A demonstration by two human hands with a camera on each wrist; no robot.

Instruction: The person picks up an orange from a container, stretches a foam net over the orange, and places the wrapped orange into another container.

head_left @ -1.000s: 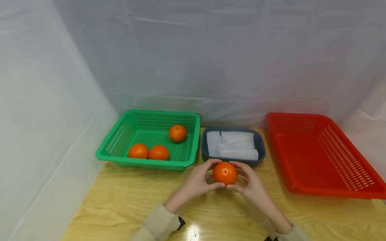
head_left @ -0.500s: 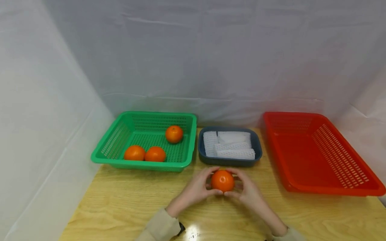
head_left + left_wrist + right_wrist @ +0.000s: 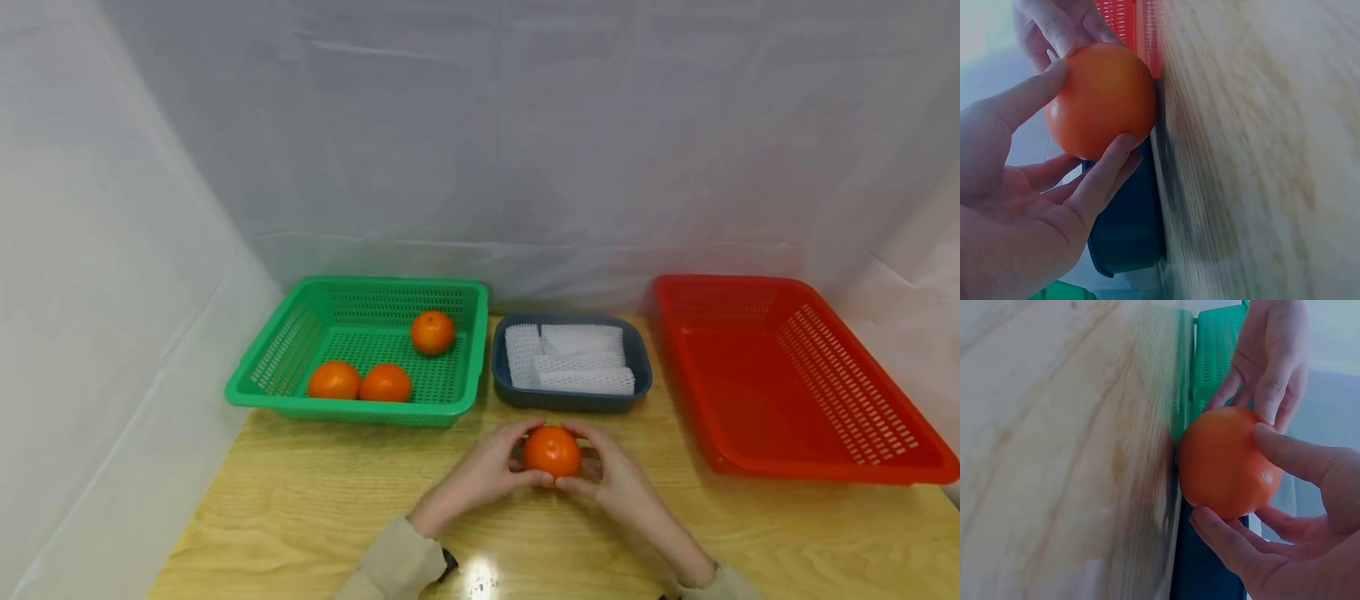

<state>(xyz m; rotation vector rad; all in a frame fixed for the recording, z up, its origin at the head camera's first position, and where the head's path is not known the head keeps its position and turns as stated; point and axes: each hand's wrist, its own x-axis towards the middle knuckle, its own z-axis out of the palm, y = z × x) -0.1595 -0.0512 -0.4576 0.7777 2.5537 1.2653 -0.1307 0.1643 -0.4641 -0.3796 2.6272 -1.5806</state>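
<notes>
A smooth, shiny orange (image 3: pixel 552 452) is held between both hands close over the wooden table, in front of the dark blue tray. My left hand (image 3: pixel 487 467) grips its left side, thumb at the near side and fingers curved round the far side. On the opposite side my right hand (image 3: pixel 617 477) holds it the same way, the two thumb tips almost meeting. In the left wrist view, the left fingertips (image 3: pixel 1124 145) press against the peel of the orange (image 3: pixel 1102 103). The right wrist view has the right thumb (image 3: pixel 1282 449) lying on top of the orange (image 3: pixel 1225 464).
Several white foam net sleeves (image 3: pixel 585 382) lie in the blue tray (image 3: pixel 572 402) behind the hands. At the left stands a green basket (image 3: pixel 356 410) containing three oranges (image 3: pixel 432 333). A red basket (image 3: pixel 750 400) is at the right. White sheeting (image 3: pixel 480 125) hangs behind.
Both hands have brought the orange slightly nearer to the body, away from the blue tray, mostly in the first half second. The head view has shifted a little. The grip looks the same.
</notes>
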